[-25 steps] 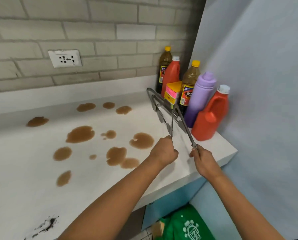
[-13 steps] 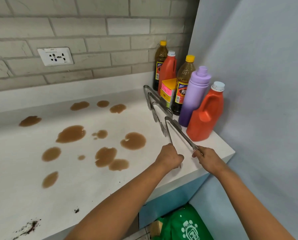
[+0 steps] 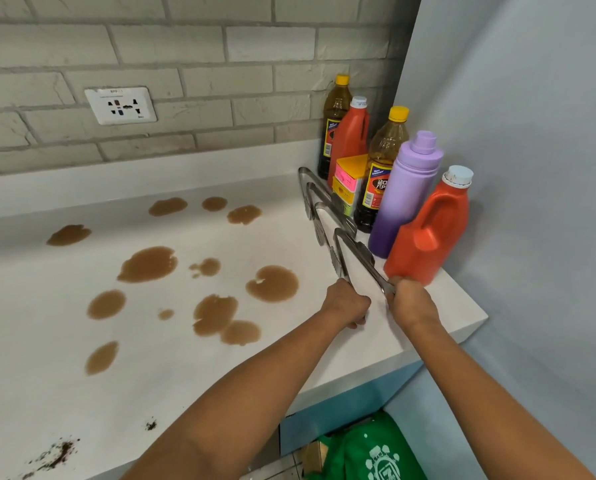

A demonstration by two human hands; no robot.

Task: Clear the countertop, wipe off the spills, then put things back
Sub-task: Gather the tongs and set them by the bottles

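Lowered now from mid-air onto the white countertop [image 3: 82,341] beside the bottles: two long steel tongs [image 3: 353,252], left hand [image 3: 346,303] and right hand [image 3: 409,301] each gripping a handle, clearing step underway, release next, brown spills [image 3: 272,284] awaiting wiping.

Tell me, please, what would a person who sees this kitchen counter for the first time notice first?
First, the brown spills scattered over the white countertop, from the middle toward the back left. Next, the left hand and right hand near the front right edge, each gripping metal tongs that reach toward the back corner. There stand colourful bottles, with a red jug and a purple bottle nearest.
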